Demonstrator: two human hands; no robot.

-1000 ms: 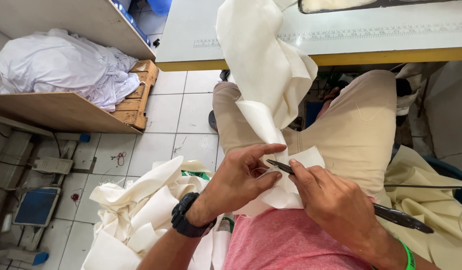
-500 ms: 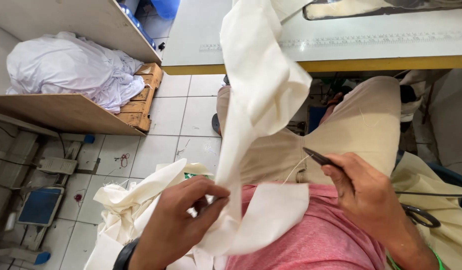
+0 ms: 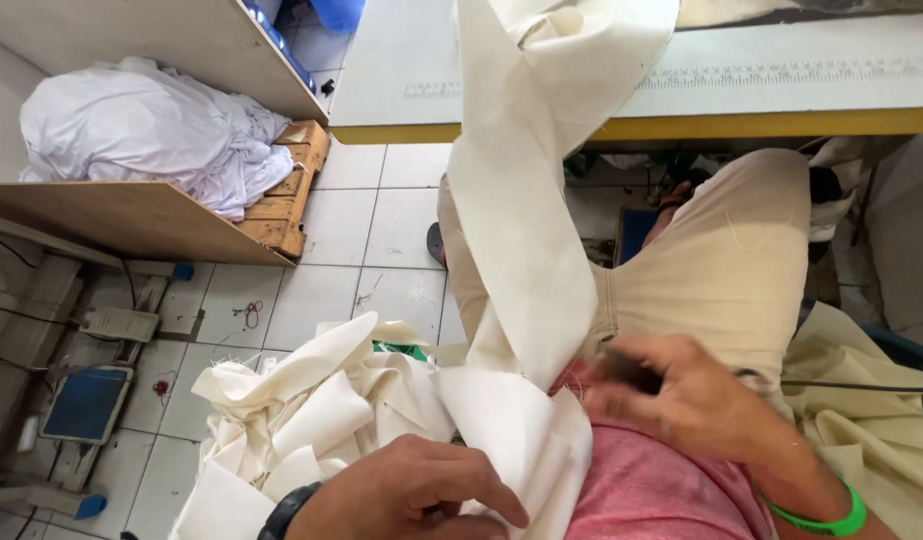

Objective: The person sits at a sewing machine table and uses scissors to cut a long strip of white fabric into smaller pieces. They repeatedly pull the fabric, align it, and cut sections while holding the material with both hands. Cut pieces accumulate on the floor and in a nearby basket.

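A long cream fabric strip (image 3: 522, 210) hangs from the work table down to my lap. My left hand (image 3: 412, 495), with a black watch on the wrist, pinches the strip's lower end at the bottom of the view. My right hand (image 3: 682, 395), blurred by motion, is closed around dark scissors (image 3: 632, 375) just right of the strip, over my pink shirt. A green band circles that wrist. Only part of the scissors shows.
A heap of cream cut pieces (image 3: 302, 420) lies on the tiled floor at my left. A white cloth bundle (image 3: 142, 135) rests on a wooden shelf (image 3: 132, 215). The yellow-edged table (image 3: 782, 120) spans the top. More cream cloth (image 3: 862, 410) lies right; a blue pedal (image 3: 82, 405) at left.
My left hand pulled the strip's end down and toward me. My right hand with the scissors left the cloth, moved right, then back toward my lap.
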